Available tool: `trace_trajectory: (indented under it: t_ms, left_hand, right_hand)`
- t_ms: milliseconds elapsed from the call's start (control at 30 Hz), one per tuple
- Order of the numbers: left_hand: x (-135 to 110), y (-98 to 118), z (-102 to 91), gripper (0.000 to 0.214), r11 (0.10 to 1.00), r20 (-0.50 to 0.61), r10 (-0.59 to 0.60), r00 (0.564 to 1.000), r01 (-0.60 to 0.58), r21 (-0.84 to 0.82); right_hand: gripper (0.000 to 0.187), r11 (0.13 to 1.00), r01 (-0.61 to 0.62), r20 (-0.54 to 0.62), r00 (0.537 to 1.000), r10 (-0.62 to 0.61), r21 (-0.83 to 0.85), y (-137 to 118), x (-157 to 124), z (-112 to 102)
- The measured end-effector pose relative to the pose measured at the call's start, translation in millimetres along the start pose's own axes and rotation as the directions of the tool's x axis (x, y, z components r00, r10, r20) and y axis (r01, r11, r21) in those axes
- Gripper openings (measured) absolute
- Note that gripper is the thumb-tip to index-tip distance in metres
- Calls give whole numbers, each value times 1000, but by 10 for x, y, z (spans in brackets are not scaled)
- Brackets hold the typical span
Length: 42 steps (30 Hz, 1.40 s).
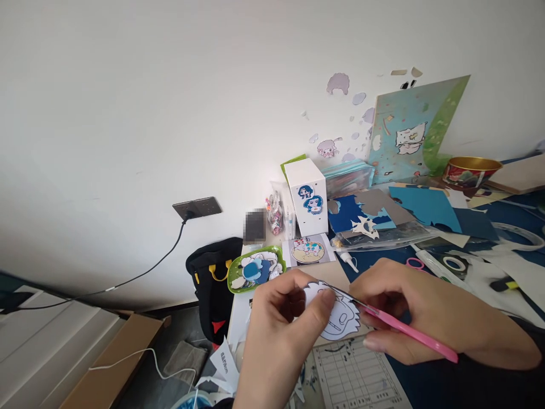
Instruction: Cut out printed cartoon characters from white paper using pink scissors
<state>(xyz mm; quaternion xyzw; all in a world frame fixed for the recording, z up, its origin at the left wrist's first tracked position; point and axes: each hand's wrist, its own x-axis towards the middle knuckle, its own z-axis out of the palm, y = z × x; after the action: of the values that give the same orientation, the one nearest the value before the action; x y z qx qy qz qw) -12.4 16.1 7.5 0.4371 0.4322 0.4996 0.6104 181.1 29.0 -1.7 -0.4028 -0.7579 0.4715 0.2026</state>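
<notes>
My left hand (289, 335) pinches a white paper cutout (343, 318) printed with a cartoon figure, thumb in front and fingers behind. Part of its outline is dark, and spiky points run along the lower right. In my right hand (409, 307) is a slim pink craft knife (419, 335), handle slanting down to the right. Its thin metal tip meets the cutout's upper right edge; the exact contact is too small to make out. Below both hands lies a sheet printed with a grid (361, 375), with small dark paper scraps on it.
A green tray (232, 278) of paper cutouts stands left of a picture card (292, 255). Behind are a white box (304, 176) and blue card sheets (426, 207). A glue bottle (349, 261), pink scissors (415, 263) and a tape roll (454, 264) lie rightward. A black bag (208, 307) hangs left.
</notes>
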Motion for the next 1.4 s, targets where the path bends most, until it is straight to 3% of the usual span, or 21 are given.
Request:
trace_trajectory:
  t_ms: [267,567,933,1100,1400]
  left_hand:
    - [15,8,-22,20,1000,69,5,998,-5,-11]
    - [3,-10,-6,16,999,19,35,999,-35,1]
    - [13,-9,54,17,997,-17,51,999,-52,-64]
    - [27,-12,96,20,997,-30,14,999,-17,-75]
    - [60,-35,82,10,998,16,-11,1000,12,-62]
  right_hand:
    - [30,998,4,42,999,-2,-57,51,-16,29]
    - [37,993,6,3,1000,-5,-121,59,6,63]
    - [24,981,-52,-48,997,63,188,-44,13,-10]
    - [22,929,-25,-138,987,82,368,-85,14,15]
    - [24,918,18,-153,987,46,396,4,46,43]
